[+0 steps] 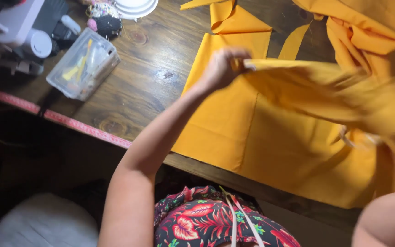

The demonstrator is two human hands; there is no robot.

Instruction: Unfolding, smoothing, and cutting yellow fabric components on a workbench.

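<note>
My left hand (222, 67) is raised over the table and pinches one end of a folded piece of yellow-orange fabric (325, 93), which stretches to the right, blurred by motion. My right hand is hidden behind that fabric at the right edge; only my right upper arm (387, 219) shows at the lower right. Beneath the held piece, a large flat sheet of the same yellow-orange fabric (234, 128) lies on the dark wooden table (147, 77), reaching to its near edge.
A clear plastic box (83, 64) of small sewing items sits at the left. A pink measuring tape (69, 122) runs along the table's near edge. A pincushion (105, 20), a white plate (136, 7), a white machine (19, 27) and more bunched yellow fabric (366, 27) are at the back.
</note>
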